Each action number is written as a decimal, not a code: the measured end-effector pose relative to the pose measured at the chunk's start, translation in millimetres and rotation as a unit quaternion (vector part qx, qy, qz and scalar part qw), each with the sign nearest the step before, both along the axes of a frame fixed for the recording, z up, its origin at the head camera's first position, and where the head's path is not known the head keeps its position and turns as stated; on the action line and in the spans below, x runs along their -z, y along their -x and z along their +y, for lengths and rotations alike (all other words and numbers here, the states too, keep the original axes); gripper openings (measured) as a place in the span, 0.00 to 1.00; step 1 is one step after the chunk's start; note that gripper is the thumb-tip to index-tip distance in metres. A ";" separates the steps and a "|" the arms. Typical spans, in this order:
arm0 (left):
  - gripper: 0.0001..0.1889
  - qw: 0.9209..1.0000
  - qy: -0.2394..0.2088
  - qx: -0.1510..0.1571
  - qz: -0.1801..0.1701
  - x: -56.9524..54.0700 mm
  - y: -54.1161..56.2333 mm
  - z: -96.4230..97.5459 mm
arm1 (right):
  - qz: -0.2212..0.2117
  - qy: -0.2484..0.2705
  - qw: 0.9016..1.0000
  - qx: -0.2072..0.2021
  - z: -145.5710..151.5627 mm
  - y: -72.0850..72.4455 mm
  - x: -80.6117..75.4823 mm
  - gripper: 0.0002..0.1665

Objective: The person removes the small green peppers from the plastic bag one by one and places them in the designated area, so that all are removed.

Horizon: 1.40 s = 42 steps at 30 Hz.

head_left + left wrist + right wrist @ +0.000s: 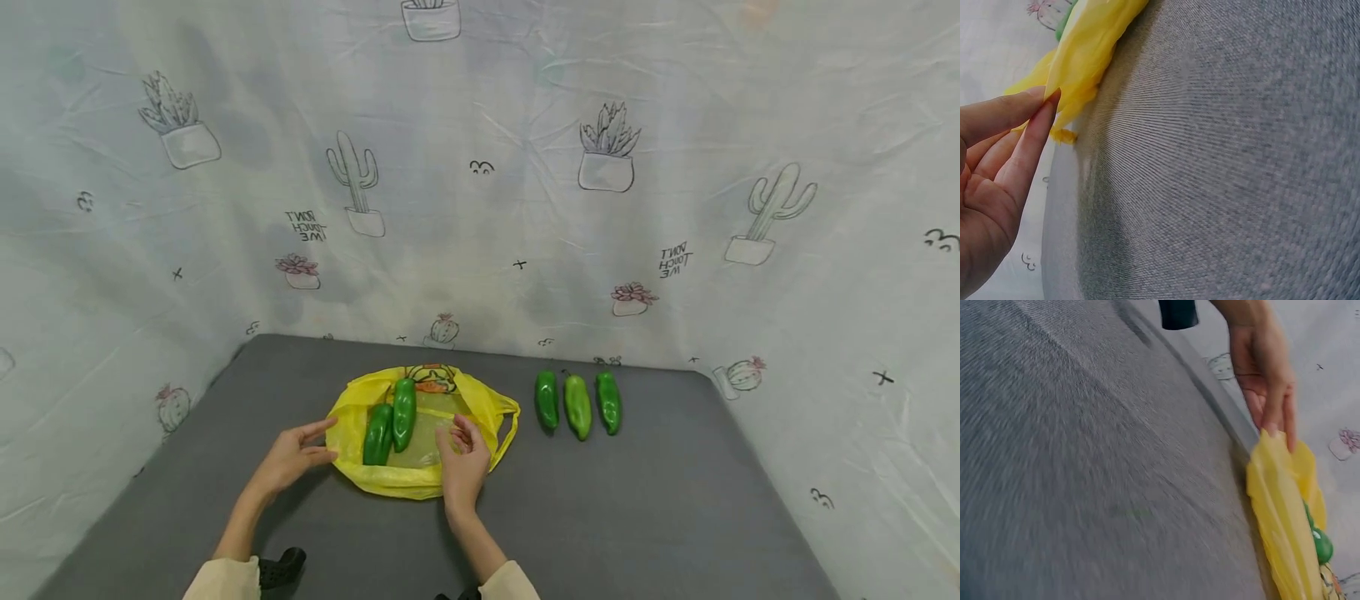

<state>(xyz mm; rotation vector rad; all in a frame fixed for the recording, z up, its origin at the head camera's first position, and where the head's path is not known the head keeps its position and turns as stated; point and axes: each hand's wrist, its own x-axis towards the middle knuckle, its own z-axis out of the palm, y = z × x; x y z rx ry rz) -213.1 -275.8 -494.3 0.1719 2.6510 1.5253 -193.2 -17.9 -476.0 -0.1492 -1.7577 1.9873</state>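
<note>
A yellow plastic bag (386, 481) lies on its side-spread rim, mouth facing up, on the grey table. Two green peppers, one longer (404, 415) and one to its left (377, 435), lie inside it. My left hand (288, 458) pinches the bag's left edge between thumb and fingertips; the left wrist view shows this hand (997, 169) close up at the yellow plastic (1088, 47). Over the bag's near right part is my right hand (463, 479), its fingers loosely bent with nothing seen between them. The right wrist view shows the left hand (1266, 369) across the bag (1279, 512).
To the right of the bag three green peppers lie in a row: a dark one (547, 402), a lighter one (577, 407) and a slim one (609, 403). The grey table (637, 517) meets a pale cloth backdrop (480, 233) printed with potted cacti.
</note>
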 end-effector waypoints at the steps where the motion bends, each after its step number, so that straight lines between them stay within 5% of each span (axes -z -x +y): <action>1: 0.33 1.000 -0.003 0.003 0.001 0.1 0.9 0.8 | -0.001 0.001 1.000 -0.002 -2.9 0.8 2.0 0.18; 10: 0.33 1.000 -0.011 0.002 -0.005 1.1 3.6 1.0 | 0.026 0.042 0.997 -0.058 -30.8 20.9 42.8 0.20; 18: 0.34 1.000 -0.013 0.004 -0.012 -0.9 4.9 -0.1 | 0.029 0.069 0.980 -0.185 -27.9 38.7 57.8 0.24; 22: 0.33 1.000 -0.010 0.001 -0.008 -1.3 4.9 -0.7 | 0.019 0.057 0.976 -0.208 -28.2 45.7 63.7 0.26; 25: 0.33 1.000 -0.010 -0.001 -0.007 -1.1 4.9 0.0 | 0.002 0.028 0.984 -0.176 -33.1 46.7 65.3 0.28; 29: 0.33 1.000 -0.012 0.002 0.000 -2.4 3.9 3.0 | -0.036 -0.025 0.996 -0.077 -45.1 42.8 62.2 0.31; 33: 0.33 1.000 -0.007 0.002 0.012 -3.8 2.5 5.6 | -0.065 -0.063 0.996 0.007 -59.7 38.6 57.6 0.33; 42: 0.33 1.000 -0.006 -0.008 -0.009 -6.3 -1.3 4.4 | -0.058 -0.128 0.990 0.026 -75.7 42.4 65.2 0.33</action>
